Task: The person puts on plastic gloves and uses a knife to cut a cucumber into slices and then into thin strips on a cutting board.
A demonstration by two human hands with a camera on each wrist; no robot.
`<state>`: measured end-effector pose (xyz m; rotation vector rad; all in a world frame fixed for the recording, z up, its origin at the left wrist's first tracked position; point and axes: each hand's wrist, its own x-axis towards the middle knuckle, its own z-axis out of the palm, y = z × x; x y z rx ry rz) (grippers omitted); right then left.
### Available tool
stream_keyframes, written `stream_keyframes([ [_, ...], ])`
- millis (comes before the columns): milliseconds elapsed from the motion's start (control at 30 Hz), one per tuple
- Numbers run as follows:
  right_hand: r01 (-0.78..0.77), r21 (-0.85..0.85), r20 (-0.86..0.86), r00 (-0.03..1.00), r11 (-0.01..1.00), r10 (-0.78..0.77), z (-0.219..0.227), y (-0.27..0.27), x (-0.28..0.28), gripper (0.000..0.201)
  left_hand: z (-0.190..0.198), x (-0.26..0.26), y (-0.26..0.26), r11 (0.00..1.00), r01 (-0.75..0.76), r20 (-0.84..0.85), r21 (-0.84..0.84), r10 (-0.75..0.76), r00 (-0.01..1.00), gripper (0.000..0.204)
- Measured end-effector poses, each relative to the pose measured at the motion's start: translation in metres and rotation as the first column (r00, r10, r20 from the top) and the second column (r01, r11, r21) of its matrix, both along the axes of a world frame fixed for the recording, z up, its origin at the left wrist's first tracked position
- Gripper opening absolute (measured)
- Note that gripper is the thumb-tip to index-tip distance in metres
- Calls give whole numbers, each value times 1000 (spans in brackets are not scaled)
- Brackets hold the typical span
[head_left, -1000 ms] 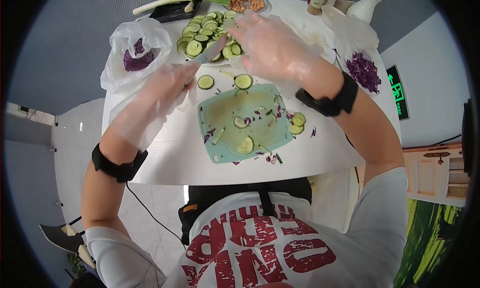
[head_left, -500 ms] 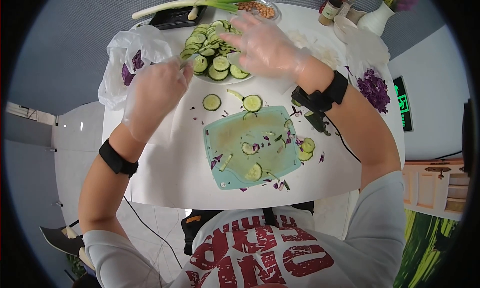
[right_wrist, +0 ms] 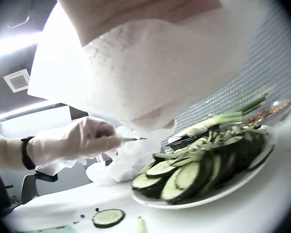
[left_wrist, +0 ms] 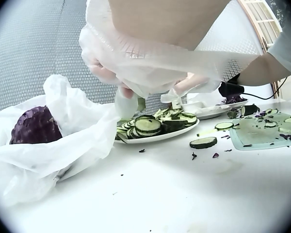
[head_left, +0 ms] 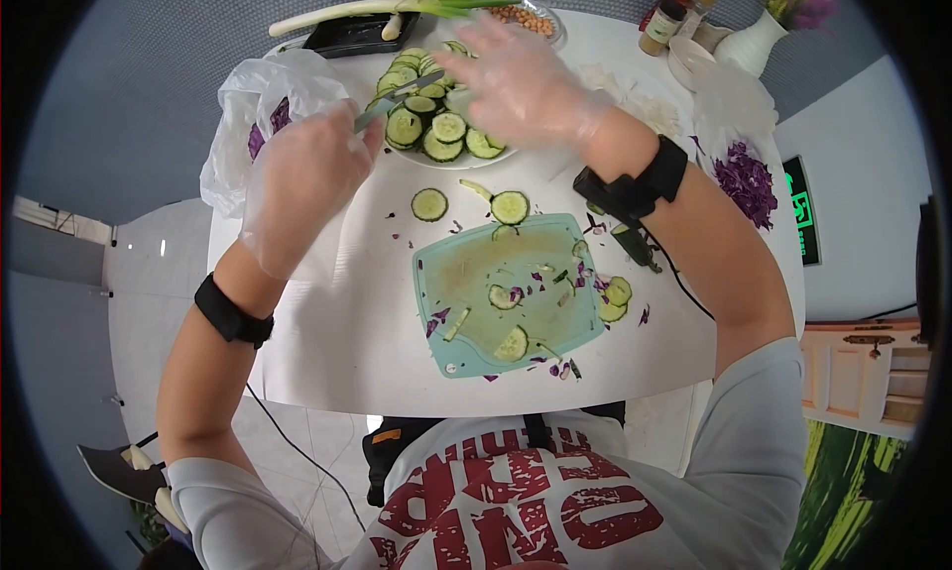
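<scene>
A heap of cucumber slices lies on a white plate at the back of the table. In a clear plastic glove, my left hand grips a knife at the plate's left side. The blade reaches over the slices; seen from the right wrist, the knife appears thin and nearly edge-on. My right hand, gloved too, hovers at the heap's right side with fingers spread, its fingertips overlapping the slices in the head view.
A green cutting board carries cucumber and purple cabbage scraps. Left stands a plastic bag with purple cabbage. Shredded cabbage lies at right. Behind are a scallion, a black tray and peanuts.
The head view has shifted. My left hand has drawn back leftward from the plate, and the knife blade has changed its angle over the slices. My right hand stays over the heap, fingers spread.
</scene>
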<state>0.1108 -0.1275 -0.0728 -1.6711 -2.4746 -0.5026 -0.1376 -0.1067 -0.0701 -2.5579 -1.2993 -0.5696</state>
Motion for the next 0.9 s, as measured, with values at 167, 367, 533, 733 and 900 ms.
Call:
stream_keyframes([
  [167, -143, 45, -17, 989, 989, 144, -9, -9, -29, 55, 3, 6, -4, 1000, -7, -5, -26, 7, 1000, 30],
  [367, 64, -87, 76, 995, 994, -57, -3, 1, -9, 63, 13, 3, -4, 1000, 13, 6, -8, -13, 1000, 29],
  [533, 122, 45, 6, 992, 991, -123, 3, -3, -1, 56, 22, 2, -6, 998, 39, 79, 45, -43, 996, 31],
  [733, -22, 68, 11, 1000, 997, 21, 3, -10, -37, 54, 27, 10, -14, 999, 12, 9, -52, -11, 1000, 31],
  [900, 146, -129, 128, 983, 981, -130, 13, 0, -15, 56, 36, 7, -23, 995, -18, -19, -94, 16, 1000, 31],
])
